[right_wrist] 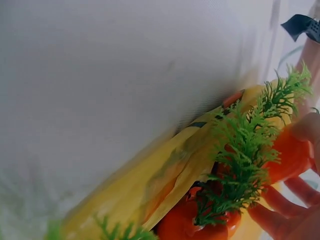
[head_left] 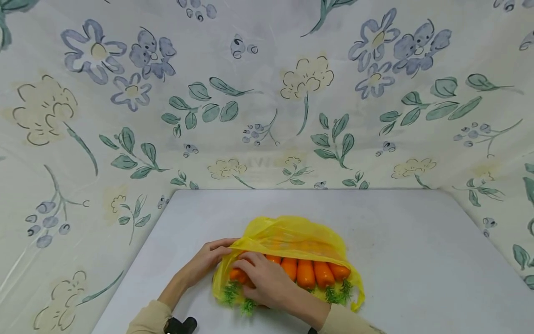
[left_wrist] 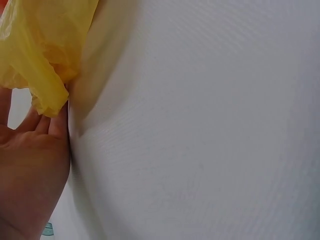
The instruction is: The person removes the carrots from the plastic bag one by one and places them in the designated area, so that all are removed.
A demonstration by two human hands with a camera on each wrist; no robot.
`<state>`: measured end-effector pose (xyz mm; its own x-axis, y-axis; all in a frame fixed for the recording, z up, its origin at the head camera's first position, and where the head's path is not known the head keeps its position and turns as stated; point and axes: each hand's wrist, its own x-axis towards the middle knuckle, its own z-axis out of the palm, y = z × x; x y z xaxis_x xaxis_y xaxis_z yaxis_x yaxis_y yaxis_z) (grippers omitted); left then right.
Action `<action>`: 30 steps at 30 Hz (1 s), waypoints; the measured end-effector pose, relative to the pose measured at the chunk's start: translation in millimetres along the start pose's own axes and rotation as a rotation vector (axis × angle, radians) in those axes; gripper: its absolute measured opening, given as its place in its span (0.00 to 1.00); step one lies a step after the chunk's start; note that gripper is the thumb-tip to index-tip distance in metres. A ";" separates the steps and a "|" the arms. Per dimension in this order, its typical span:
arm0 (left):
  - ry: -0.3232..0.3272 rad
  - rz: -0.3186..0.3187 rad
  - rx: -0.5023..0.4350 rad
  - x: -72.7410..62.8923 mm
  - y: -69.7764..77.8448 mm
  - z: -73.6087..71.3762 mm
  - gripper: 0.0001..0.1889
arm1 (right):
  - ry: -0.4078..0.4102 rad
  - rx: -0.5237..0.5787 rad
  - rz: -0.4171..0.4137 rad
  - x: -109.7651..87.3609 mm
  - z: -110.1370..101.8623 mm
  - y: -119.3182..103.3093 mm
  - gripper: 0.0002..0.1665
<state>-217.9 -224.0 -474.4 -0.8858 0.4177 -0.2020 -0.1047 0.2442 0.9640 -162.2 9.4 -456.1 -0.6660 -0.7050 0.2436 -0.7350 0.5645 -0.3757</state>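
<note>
A thin yellow plastic bag point(head_left: 292, 232) lies on the table, its opening toward me. Several orange toy carrots point(head_left: 306, 273) with green leafy tops lie side by side in it, leaves at the opening. My left hand point(head_left: 206, 262) holds the bag's left edge; in the left wrist view a yellow fold point(left_wrist: 50, 70) hides the fingertips of the hand point(left_wrist: 32, 170). At the left end of the row, my right hand point(head_left: 269, 280) grips a carrot point(head_left: 238, 275). The right wrist view shows fingers point(right_wrist: 270, 217) round that orange carrot point(right_wrist: 290, 155), beside its green leaves point(right_wrist: 242, 150).
The white table point(head_left: 409, 250) extends around the bag on all sides. A floral sheet point(head_left: 267, 116) hangs behind the table and along its sides. A black wrist strap piece point(head_left: 180, 325) shows at the left sleeve point(head_left: 150, 317).
</note>
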 end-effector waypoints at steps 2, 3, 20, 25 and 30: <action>-0.010 0.007 -0.001 0.1 -0.6 -0.7 0.24 | -0.009 0.017 0.009 -1.9 -1.6 0.7 0.28; -0.010 0.006 -0.007 0.0 -0.5 -0.8 0.24 | -0.015 0.025 0.015 -2.8 -2.5 1.0 0.28; -0.026 0.003 -0.003 -1.5 0.8 -3.1 0.25 | -0.019 0.122 -0.039 -19.6 -13.1 4.1 0.28; -0.031 0.007 -0.004 -0.9 0.8 -1.8 0.24 | 0.003 0.107 -0.055 -24.3 -15.0 4.5 0.28; -0.039 0.002 -0.002 -1.9 1.8 -1.3 0.25 | 0.005 0.149 -0.047 -29.0 -19.0 4.7 0.30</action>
<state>-217.1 -225.4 -472.1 -0.8678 0.4520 -0.2064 -0.1039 0.2411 0.9649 -148.7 40.7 -447.9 -0.6322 -0.7268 0.2683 -0.7385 0.4607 -0.4923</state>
